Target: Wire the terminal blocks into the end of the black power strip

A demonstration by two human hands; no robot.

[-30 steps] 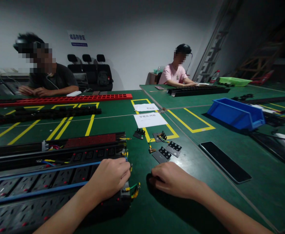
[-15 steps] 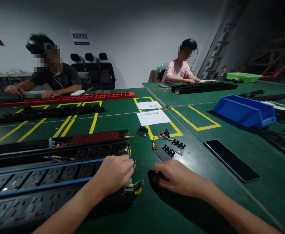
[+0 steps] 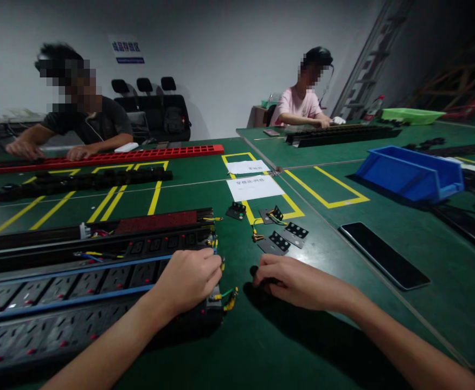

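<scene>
My left hand point(image 3: 194, 276) is closed over the right end of a blue-edged power strip point(image 3: 89, 284), hiding that end. Green-and-yellow ground wires point(image 3: 228, 298) stick out just below its fingers. To the right, my right hand point(image 3: 290, 279) is held low above the table with its fingers curled together. A dark bit shows at its fingertips, too small and shaded to name. Several black metal brackets point(image 3: 274, 244) with holes lie just beyond that hand, one with a wire and ring terminal beside it.
More power strips point(image 3: 160, 219) lie parallel at the left. A phone point(image 3: 384, 254) and a blue bin point(image 3: 410, 173) are at the right. White paper labels point(image 3: 254, 188) lie on the green table point(image 3: 322, 227) ahead. Two people point(image 3: 95, 124) work across it, one beside a long red rack point(image 3: 140, 155).
My right hand has lifted slightly, and a dark bit now shows at its fingertips. My left hand stays on the power strip. The view has tilted a little.
</scene>
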